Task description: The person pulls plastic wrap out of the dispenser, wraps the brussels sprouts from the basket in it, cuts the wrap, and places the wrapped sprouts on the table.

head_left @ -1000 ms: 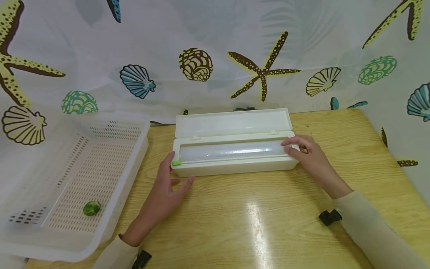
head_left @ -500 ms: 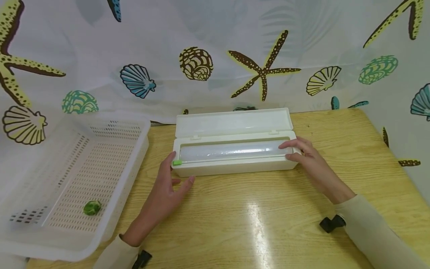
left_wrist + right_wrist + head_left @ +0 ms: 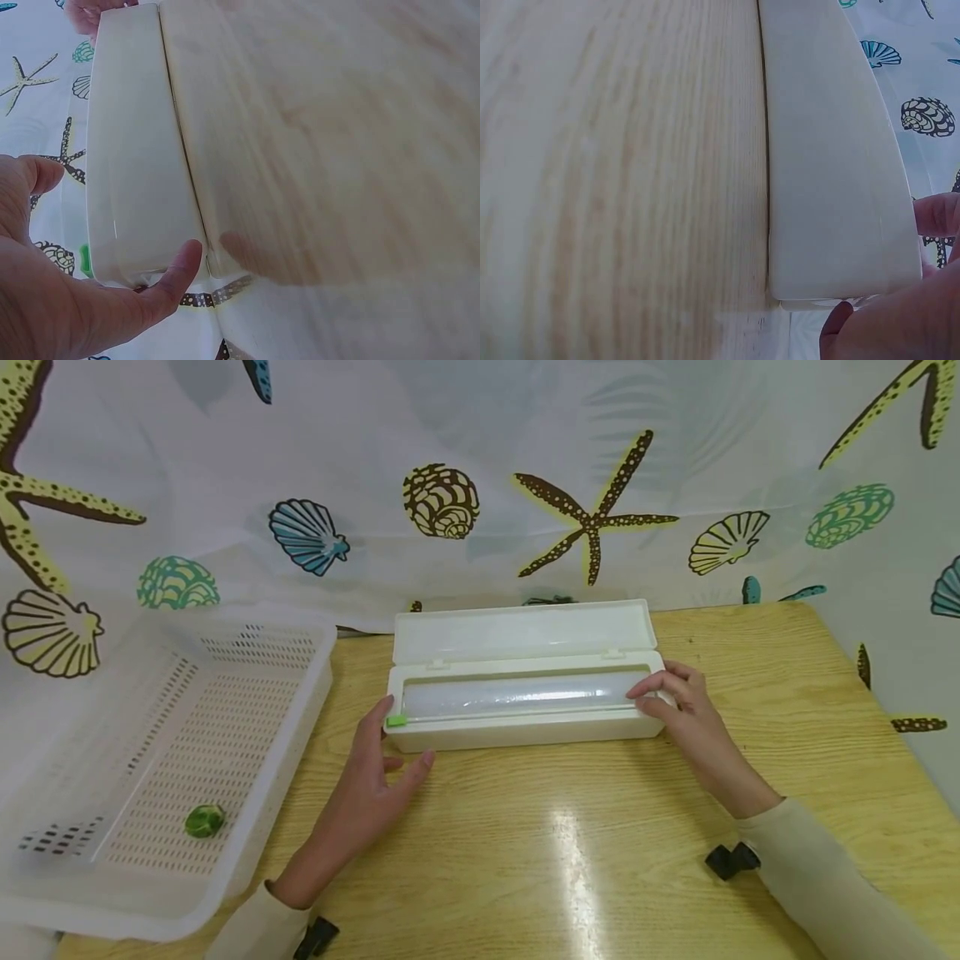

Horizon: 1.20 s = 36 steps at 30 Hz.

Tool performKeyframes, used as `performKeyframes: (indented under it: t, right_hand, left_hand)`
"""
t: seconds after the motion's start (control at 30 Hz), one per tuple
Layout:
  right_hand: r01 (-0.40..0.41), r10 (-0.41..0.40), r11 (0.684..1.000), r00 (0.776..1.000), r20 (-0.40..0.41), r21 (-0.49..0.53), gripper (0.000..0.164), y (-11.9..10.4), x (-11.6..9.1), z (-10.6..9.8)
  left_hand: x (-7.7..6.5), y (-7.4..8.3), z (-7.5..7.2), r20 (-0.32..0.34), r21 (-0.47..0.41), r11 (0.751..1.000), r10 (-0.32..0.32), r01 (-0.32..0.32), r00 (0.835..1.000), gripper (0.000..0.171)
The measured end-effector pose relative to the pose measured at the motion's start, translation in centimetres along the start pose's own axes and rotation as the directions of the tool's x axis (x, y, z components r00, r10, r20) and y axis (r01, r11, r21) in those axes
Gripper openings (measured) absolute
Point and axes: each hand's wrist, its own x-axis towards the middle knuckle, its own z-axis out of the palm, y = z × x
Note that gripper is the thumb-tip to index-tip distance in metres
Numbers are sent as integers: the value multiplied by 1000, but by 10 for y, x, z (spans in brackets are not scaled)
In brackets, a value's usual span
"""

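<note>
A long white cling film dispenser box [image 3: 525,734] sits on the table, its lid [image 3: 521,635] tipped back. Inside lies a shiny roll of cling film [image 3: 517,695]. My left hand [image 3: 372,793] rests at the box's left end, thumb and fingers apart, beside the green slider [image 3: 396,721]. At the other end, the index fingertip of my right hand [image 3: 693,727] touches the roll, with the thumb near the front rim. The left wrist view shows the box's smooth front [image 3: 135,150] between spread fingers; in the right wrist view most of my right fingers are hidden.
To the left stands a white perforated plastic basket [image 3: 327,672] holding one small green Brussels sprout [image 3: 205,821]. Behind the wooden table [image 3: 495,852] hangs a white curtain [image 3: 360,435] printed with shells and starfish, close to the raised lid.
My right index finger slides left along the roll, then draws back slightly right toward the thumb. The left hand and box stay in place.
</note>
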Motion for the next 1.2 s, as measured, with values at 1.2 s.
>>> performKeyframes:
  t: [1.2]
  right_hand:
    - [137, -166, 981, 958, -232, -139, 32, -5, 0, 12]
  left_hand:
    - [14, 4, 8, -275, 70, 994, 106, -90, 956, 57]
